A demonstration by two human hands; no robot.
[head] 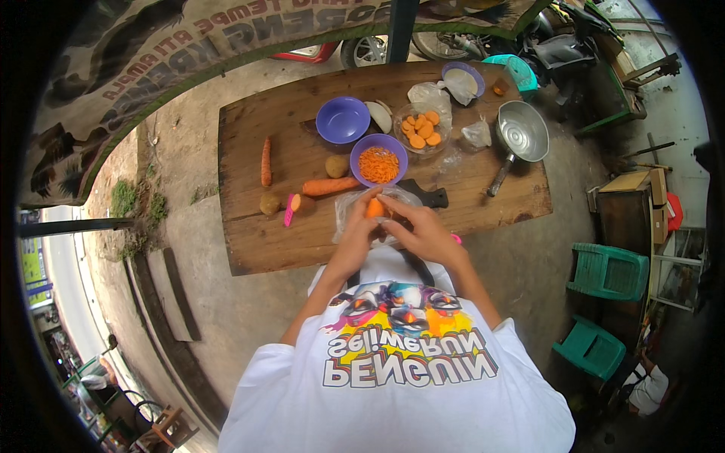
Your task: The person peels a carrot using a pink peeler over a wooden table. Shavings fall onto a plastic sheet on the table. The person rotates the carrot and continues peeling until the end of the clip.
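My left hand [358, 231] and my right hand [418, 225] meet near the table's front edge. Their fingers close around a rounded orange lump [375, 208], which they partly cover; what it is made of I cannot tell. Beneath them lies a clear plastic bag [344, 210]. Just beyond, a purple bowl [402, 161] contains shredded carrot [378, 165]. The black handle [434, 196] of what looks like a knife is beside my right hand. Left of the bag are a whole carrot [330, 186], a cut orange root [304, 204] and a pink-handled tool [290, 210].
On the wooden table [249, 243] are another carrot [266, 161], a brown potato-like tuber [337, 167], a second purple bowl [342, 120], a clear bowl of orange pieces [422, 129] and a metal saucepan [522, 133]. Green plastic stools [609, 272] stand right. A person [648, 390] is lower right.
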